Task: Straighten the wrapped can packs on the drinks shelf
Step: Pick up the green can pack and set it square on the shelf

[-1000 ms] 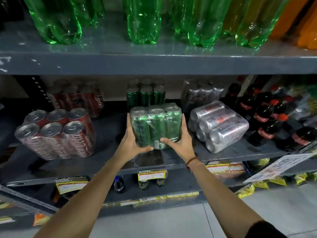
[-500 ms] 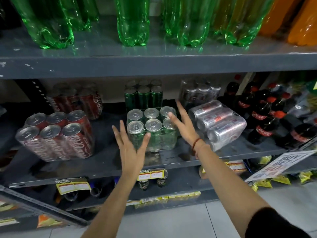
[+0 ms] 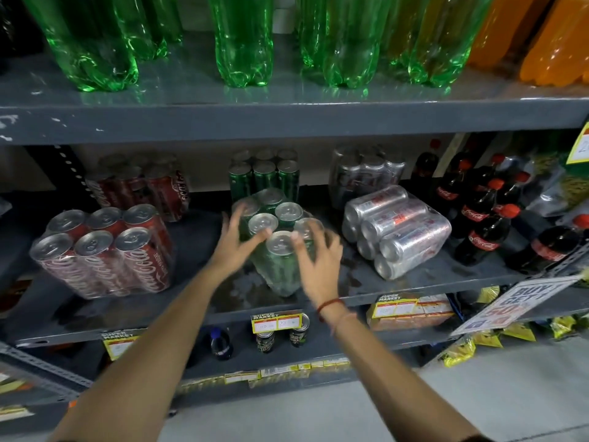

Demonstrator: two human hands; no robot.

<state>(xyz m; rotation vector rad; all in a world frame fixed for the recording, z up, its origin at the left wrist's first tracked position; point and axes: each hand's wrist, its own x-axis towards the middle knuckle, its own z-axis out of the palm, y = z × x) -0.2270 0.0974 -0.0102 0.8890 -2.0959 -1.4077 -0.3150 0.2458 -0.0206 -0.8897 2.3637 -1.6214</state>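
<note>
A shrink-wrapped pack of green cans (image 3: 280,266) stands upright at the middle of the grey drinks shelf (image 3: 424,282), turned so that one corner points at me. My left hand (image 3: 236,247) presses its left side, fingers spread over the can tops. On the pack's right side is my right hand (image 3: 318,263), also with fingers spread. A red cola can pack (image 3: 105,250) stands upright to the left. To the right, a silver can pack (image 3: 398,231) lies on its side, askew.
Behind the front row stand another red pack (image 3: 143,186), a green pack (image 3: 264,177) and a silver pack (image 3: 363,173). Dark cola bottles (image 3: 478,218) fill the shelf's right end. Large green bottles (image 3: 242,43) stand on the shelf above. A promo sign (image 3: 516,304) juts from the shelf edge.
Half a second ago both hands were off the green pack, which stood square to the shelf. Now they are back on it and it is turned corner-forward.
</note>
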